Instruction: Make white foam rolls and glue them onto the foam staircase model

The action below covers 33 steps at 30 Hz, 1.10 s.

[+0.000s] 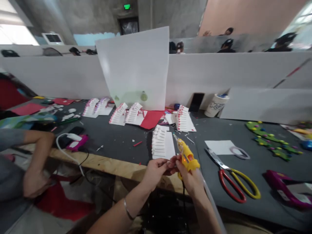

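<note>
My right hand (190, 179) is closed around a yellow hot glue gun (187, 156), its nozzle pointing up and away over the table. A clear glue stick (207, 191) trails from the gun's back end. Beside it, my left hand (152, 174) has thumb and fingertips pinched together, meeting the fingers of my right hand; whatever is between them is too small to make out. Just beyond my hands lies a white card (170, 143) with a curved row of white paper strips (159, 141) on it.
Large scissors (226, 170) with red and yellow handles lie to the right, near white paper (219, 147) and a tape roll (239, 152). Similar cards with red tips (182, 118) stand behind. A co-worker's arm (36, 162) is at left, by a purple tape dispenser (79, 143).
</note>
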Tool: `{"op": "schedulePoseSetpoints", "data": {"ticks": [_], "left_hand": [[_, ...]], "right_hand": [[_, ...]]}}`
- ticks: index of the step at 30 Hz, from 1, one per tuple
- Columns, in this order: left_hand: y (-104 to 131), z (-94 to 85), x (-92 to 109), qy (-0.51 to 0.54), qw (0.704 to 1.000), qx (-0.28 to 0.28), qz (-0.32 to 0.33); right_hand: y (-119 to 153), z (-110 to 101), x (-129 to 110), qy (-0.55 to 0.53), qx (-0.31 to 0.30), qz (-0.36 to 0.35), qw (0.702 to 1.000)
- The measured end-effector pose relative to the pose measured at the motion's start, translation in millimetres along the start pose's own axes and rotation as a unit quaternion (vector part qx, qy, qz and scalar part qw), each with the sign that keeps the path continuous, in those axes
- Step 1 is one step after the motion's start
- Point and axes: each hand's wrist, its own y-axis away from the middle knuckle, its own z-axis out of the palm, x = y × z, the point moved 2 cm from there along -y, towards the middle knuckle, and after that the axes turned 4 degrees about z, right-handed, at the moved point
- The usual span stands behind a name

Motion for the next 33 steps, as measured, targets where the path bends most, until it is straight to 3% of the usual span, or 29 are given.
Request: {"op": "schedulePoseSetpoints", "data": {"ticks": [5, 12, 18, 21, 28, 33], "left_hand": [[8.5, -5.8, 2.1, 0.021, 1.000, 0.008, -0.014], [2.1, -16.3, -5.0, 0.087, 0.995, 0.035, -0.041], [-8.0, -23.4, 1.7, 0.143, 0.985, 0.093, -0.037], [-11.9, -23.0, 3.7, 0.148, 0.981, 0.112, -0.050], [-13.1, -20.2, 9.6, 0.163, 0.982, 0.095, -0.028], [-10.9, -23.1, 18.4, 0.152, 0.982, 0.114, -0.003]], "right_hand": [[-0.2, -1.3, 2.7, -0.044, -0.050, 0.059, 0.996], [-1.8, -5.2, 0.2, -0.049, -0.072, 0.057, 0.995], [26.1, -33.0, 11.2, 0.006, -0.159, 0.039, 0.987], [40.7, -36.7, 17.3, 0.035, -0.182, 0.027, 0.982], [47.4, -26.0, 16.9, 0.079, -0.132, 0.013, 0.988], [46.1, -36.1, 17.5, 0.099, -0.122, -0.003, 0.988]]}}
